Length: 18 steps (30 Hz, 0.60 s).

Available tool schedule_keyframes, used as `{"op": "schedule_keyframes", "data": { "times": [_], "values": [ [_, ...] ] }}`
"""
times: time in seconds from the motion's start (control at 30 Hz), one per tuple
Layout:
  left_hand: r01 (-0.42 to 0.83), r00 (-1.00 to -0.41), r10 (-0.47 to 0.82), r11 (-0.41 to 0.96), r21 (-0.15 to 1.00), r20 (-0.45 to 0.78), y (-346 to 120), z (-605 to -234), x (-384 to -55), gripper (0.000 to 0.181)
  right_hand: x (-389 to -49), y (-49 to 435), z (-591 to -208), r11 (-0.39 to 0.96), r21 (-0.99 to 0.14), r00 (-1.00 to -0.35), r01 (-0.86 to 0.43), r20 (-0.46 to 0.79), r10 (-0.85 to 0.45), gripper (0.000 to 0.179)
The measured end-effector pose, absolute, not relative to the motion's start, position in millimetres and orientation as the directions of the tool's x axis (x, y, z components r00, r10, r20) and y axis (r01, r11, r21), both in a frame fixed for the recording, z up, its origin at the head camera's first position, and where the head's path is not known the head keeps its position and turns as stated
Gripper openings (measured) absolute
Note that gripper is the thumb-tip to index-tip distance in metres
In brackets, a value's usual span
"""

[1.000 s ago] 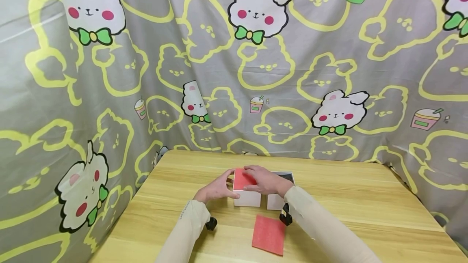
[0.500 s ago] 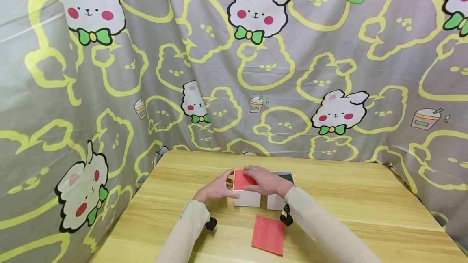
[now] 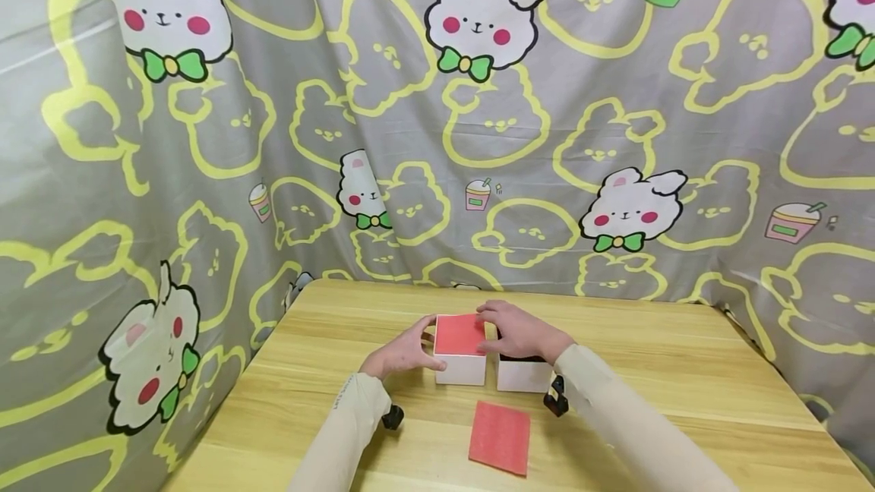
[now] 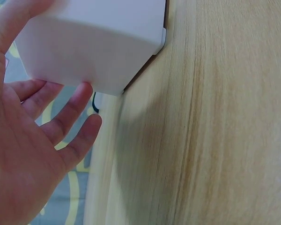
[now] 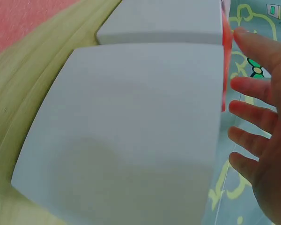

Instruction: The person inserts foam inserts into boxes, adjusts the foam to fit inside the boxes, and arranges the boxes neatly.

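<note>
My left hand (image 3: pixel 403 351) holds the left white box (image 3: pixel 461 370), thumb at the front wall and fingers around its left side. In the left wrist view those fingertips sit right at the box's edge. A red sheet (image 3: pixel 458 334) covers the box's top. At its right edge hovers my right hand (image 3: pixel 522 331), fingers loosely extended over a second white box (image 3: pixel 522 376) with a dark inside. The right wrist view shows the red sheet's edge (image 5: pixel 226 70) jutting out past the left box, close to the thumb tip, and nothing gripped by that hand (image 5: pixel 271 140).
Another red sheet (image 3: pixel 500 437) lies flat on the wooden table (image 3: pixel 649 386), in front of the boxes. A narrow gap separates the two boxes. A patterned curtain (image 3: pixel 410 135) hangs behind the table and along its left side.
My right hand has moved right from over the red sheet to its right edge, baring most of the sheet. The left hand stays on the box.
</note>
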<state>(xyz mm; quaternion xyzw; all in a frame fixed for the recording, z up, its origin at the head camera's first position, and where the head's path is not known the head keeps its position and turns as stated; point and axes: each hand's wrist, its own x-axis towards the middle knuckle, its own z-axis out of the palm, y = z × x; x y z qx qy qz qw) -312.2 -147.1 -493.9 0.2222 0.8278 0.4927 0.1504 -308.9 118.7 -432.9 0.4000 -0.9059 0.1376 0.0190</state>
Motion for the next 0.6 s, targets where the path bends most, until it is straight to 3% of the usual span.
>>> {"op": "schedule_keyframes", "data": {
  "times": [0.6],
  "values": [
    [0.210, -0.861, 0.507, 0.433, 0.877, -0.044, -146.7, -494.5, -312.6, 0.097, -310.5, 123.7, -443.7, 0.637, -0.314, -0.698, -0.704, 0.138, -0.703, 0.044]
  ]
}}
